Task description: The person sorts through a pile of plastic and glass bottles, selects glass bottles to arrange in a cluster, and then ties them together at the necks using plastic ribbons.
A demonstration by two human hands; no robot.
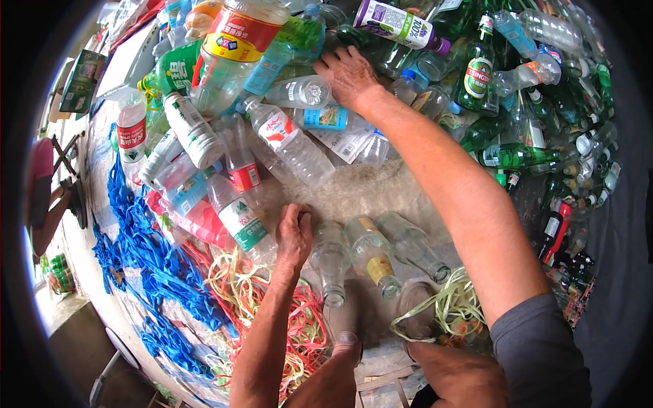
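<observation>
My right hand point(348, 76) reaches into the far pile of bottles, its fingers spread over a dark gap. Just beside it lies a clear plastic bottle point(299, 92) with its base toward the hand. My left hand point(295, 236) is loosely closed above the floor, with nothing seen in it. To its left is a clear plastic bottle with a white and green label point(239, 221). Three clear glass bottles lie side by side between my hands and feet: one on the left point(331, 258), one in the middle point(371, 255), one on the right point(413, 245).
Green glass bottles point(476, 78) heap up at the far right. A large jug with a red and yellow label point(238, 41) stands at the far left of the pile. Blue strips point(149, 251), red and pale plastic ties point(299, 326), and more pale ties point(452, 302) lie near my feet.
</observation>
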